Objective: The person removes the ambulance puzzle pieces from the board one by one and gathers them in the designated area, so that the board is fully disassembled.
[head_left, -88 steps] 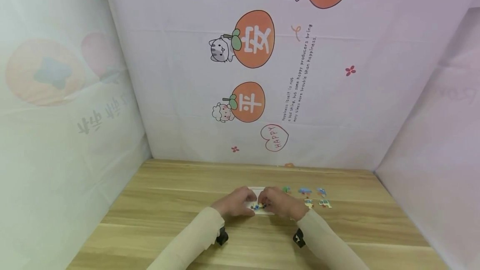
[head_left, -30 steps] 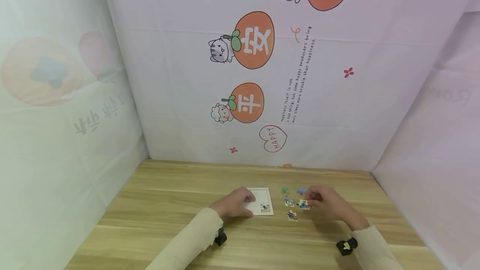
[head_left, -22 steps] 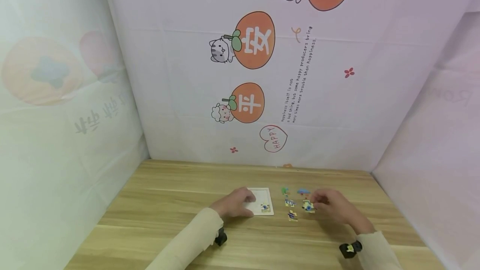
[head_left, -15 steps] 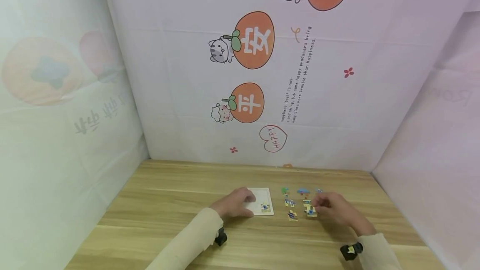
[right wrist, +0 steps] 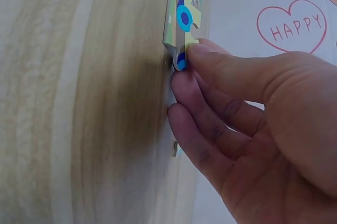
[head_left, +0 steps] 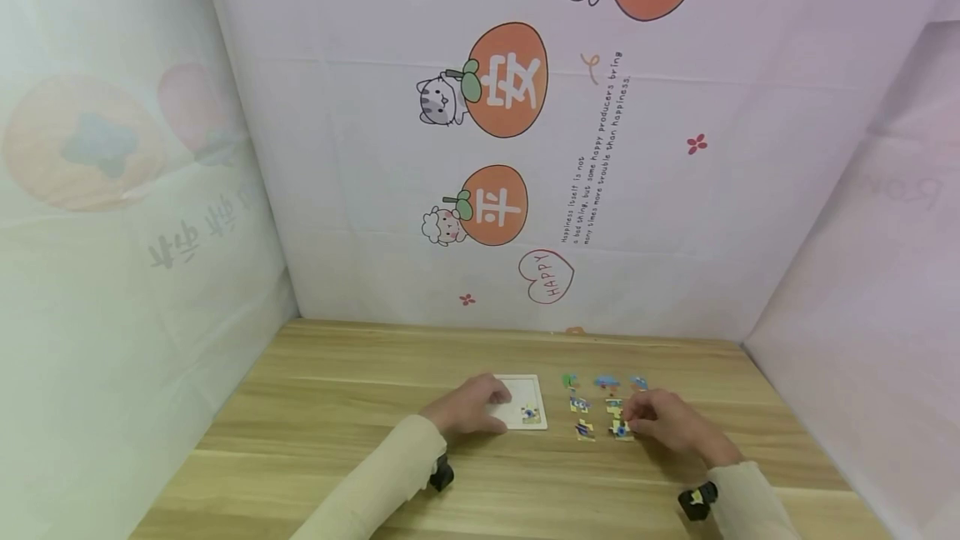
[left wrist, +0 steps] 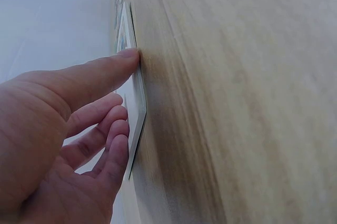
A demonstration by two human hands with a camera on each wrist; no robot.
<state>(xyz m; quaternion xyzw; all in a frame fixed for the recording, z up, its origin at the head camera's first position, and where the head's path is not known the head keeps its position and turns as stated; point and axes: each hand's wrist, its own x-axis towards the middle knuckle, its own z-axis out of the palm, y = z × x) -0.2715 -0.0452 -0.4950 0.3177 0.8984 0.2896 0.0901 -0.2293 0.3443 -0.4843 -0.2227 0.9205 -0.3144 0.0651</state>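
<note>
My left hand (head_left: pixel 468 407) holds the left side of a white puzzle tray (head_left: pixel 543 415), hiding part of it. In the left wrist view, the thumb touches the tray's near edge while the other fingertips lie bent against it. One printed puzzle piece (head_left: pixel 531 415) sits in the tray's near right corner. To the right, my right hand (head_left: pixel 667 423) pinches another jigsaw piece (right wrist: pixel 184 21), yellow with blue rings, between thumb and fingers. This piece is low over the table, tilted in the right wrist view; whether it touches the wood, I cannot tell.
Several loose puzzle pieces lie right of the tray, including a green one (head_left: pixel 569 380), a blue one (head_left: pixel 607 381) and a yellow one with purple (head_left: pixel 584 430). The wooden table (head_left: pixel 360 373) meets a white printed cloth (head_left: pixel 390 273) behind; cloth walls stand on both sides.
My right hand left the tray for the loose pieces, took hold of the blue-ringed piece and drew it slightly right and nearer. The left hand stays on the tray.
</note>
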